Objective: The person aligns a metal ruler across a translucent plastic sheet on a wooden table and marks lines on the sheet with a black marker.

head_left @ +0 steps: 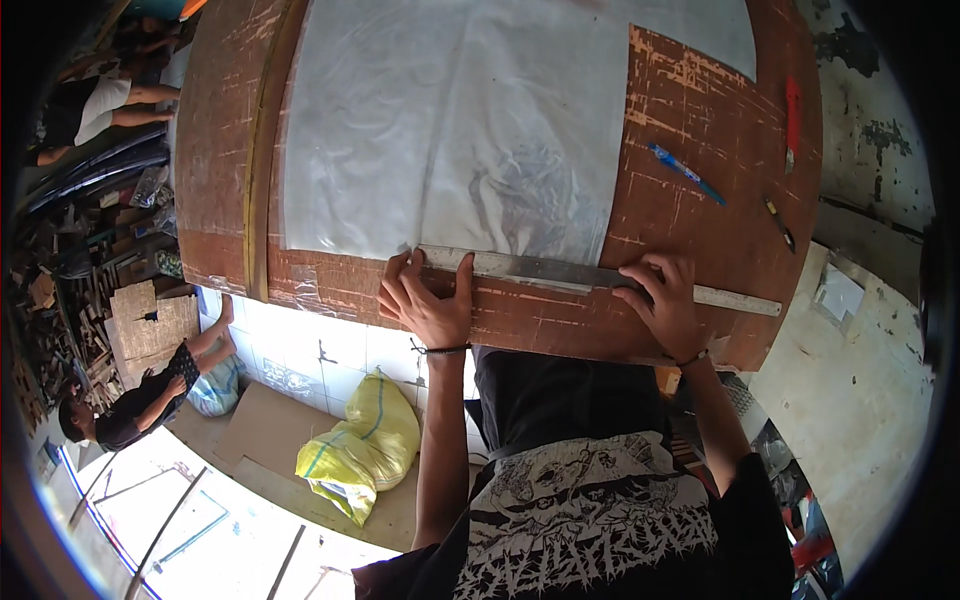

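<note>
A long metal ruler (740, 301) lies across the near edge of a translucent plastic sheet (360, 150) on the brown worktable (690, 200). My left hand (432, 305) holds down the ruler's left end, its index finger and thumb set apart on it. Further right, my right hand (665, 300) grips the ruler with curled fingers, leaving its right end sticking out past the hand. The sheet looks creased and see-through, with a darker patch near the ruler. Beyond my right hand, a blue pen (687, 174) rests on bare wood.
A red cutter (793, 125) and a small dark pen-like tool (779, 222) lie at the table's right. A yellow strip (256, 160) runs along the left. Below left are a yellow sack (370, 440), a seated person (150, 400) and piled wood pieces; another person is far left.
</note>
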Demonstrator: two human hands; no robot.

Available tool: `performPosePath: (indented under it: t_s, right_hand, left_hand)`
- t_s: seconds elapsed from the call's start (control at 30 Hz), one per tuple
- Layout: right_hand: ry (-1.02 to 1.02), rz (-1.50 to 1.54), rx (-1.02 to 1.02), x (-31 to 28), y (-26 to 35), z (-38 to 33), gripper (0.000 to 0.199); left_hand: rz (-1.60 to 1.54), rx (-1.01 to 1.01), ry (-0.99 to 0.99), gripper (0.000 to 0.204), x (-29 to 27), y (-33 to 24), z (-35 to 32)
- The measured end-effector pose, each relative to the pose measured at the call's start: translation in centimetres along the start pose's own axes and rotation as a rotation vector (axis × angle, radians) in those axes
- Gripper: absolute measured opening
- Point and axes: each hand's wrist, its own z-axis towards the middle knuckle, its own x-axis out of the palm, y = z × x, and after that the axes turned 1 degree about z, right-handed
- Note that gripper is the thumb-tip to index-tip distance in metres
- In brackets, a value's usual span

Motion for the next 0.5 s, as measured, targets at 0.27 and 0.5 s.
performPosePath:
  t_s: [0.27,0.5]
  right_hand:
    - [0.023,0.019,0.018,-0.7,0.7,0.65,0.035]
    - [0.047,0.04,0.05,-0.5,0.6,0.41,0.033]
  left_hand:
    - [0.009,-0.033,0.006,0.066,-0.02,-0.37,0.06]
    - [0.019,-0.04,0.026,0.067,0.08,-0.26,-0.05]
